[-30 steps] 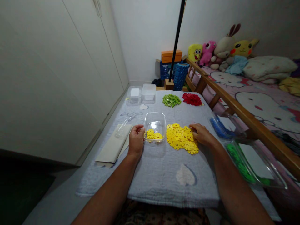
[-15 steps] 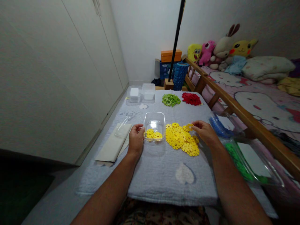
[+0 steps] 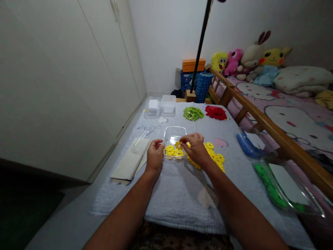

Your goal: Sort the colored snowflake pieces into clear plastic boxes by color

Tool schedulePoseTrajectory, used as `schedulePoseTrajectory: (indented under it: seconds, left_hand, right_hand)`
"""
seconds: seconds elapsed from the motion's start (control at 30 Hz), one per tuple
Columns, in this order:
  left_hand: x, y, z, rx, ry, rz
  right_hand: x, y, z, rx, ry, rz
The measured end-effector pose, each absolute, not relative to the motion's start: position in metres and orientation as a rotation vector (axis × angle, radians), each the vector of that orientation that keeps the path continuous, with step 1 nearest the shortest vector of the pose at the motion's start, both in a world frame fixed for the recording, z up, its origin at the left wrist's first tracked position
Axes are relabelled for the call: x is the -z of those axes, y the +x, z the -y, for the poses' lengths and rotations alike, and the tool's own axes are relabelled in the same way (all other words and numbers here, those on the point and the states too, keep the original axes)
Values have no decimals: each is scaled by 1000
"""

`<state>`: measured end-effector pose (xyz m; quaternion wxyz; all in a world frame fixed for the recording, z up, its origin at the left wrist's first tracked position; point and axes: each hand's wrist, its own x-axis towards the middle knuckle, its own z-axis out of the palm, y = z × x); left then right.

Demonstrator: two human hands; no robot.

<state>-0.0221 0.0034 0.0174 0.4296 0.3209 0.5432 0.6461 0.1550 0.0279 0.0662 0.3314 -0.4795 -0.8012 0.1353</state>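
On the gray-blue tablecloth (image 3: 166, 194), clear plastic tub (image 3: 172, 133), upright. Inside, toward the near side of its floor, small heap of yellow flower-shaped discs (image 3: 170, 151), overlapping. At the tub's left wall, left hand (image 3: 155, 152), thumb and forefinger up against the plastic, other fingers curled in close together; not clear whether pinching the wall or merely resting on it. Over the tub's right edge, right hand (image 3: 195, 147), back of hand uppermost. Thumb and fingertips pressed together, pinching one yellow disc (image 3: 178, 145) by its edge, within the tub's outline and near the heap; contact with the heap too small to make out. Just right of the tub, loose pile of yellow discs (image 3: 213, 157) on the cloth, partly hidden by the right hand.

Beyond the tub, to the right: lime-green pile (image 3: 193, 113), then red pile (image 3: 216, 113) farther right. Beyond it, slightly left: two clear containers (image 3: 168, 104) side by side, white card (image 3: 153, 103) showing at the left one. Left of the tub: clear lid (image 3: 142, 142) lying partly across folded beige sheet (image 3: 125, 165). Well right of the tub: container of blue pieces (image 3: 246, 144) and, nearer, container of green pieces (image 3: 272, 185). Past these, wooden bed rail (image 3: 260, 116).
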Motion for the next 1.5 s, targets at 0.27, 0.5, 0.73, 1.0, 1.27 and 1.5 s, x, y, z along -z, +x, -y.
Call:
schedulePoseTrajectory:
  seconds: [0.27,0.5,0.73,1.0,1.27,1.5]
  left_hand:
    - [-18,-23,-2,-1596,809,-1356]
    - [-15,-23,-3,-1597,837,-1369]
    - [-14,-24,-4,-1602,870,-1386]
    - [-12,-24,-5,-1593,876,-1381]
    - [-12,-24,-5,-1585,877,-1385]
    - [-14,-23,-5,-1579,877,-1391]
  right_hand:
    - [-64,196,-33,-210,-1363,1927]
    - [-38,282,-44,-282,-1694,1847]
    - [-2,280,-41,-200,-1888,1972]
    - [-1,268,-47,-198,-2010,1974]
    - [3,270,-50,-172,-2105,1855]
    - [2,271,-51,-187,-2151,1833]
